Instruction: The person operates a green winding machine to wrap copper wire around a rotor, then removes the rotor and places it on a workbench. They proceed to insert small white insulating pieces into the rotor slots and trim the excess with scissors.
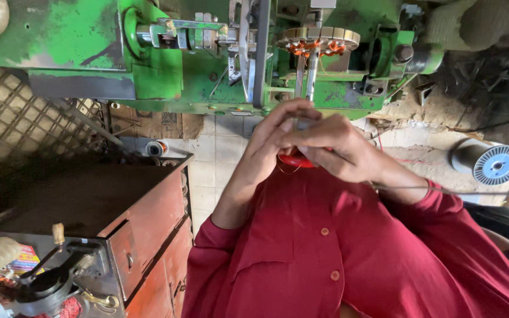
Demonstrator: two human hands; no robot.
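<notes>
Both hands met below the green winding machine (148, 76). Left hand (272, 138) and right hand (340, 147) closed together around a small red object (294, 160), mostly hidden by the fingers. Above them sat a round stator with orange windings (318, 40) on the machine. Rusty metal cabinet (148, 218) stood at left; a wire spool (490, 164) lay on the floor at right.

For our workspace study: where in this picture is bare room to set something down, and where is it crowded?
Free: the dark flat top of the rust-red cabinet, and the tiled floor between it and the green machine. Crowded: around both hands under the wound disc.
</notes>
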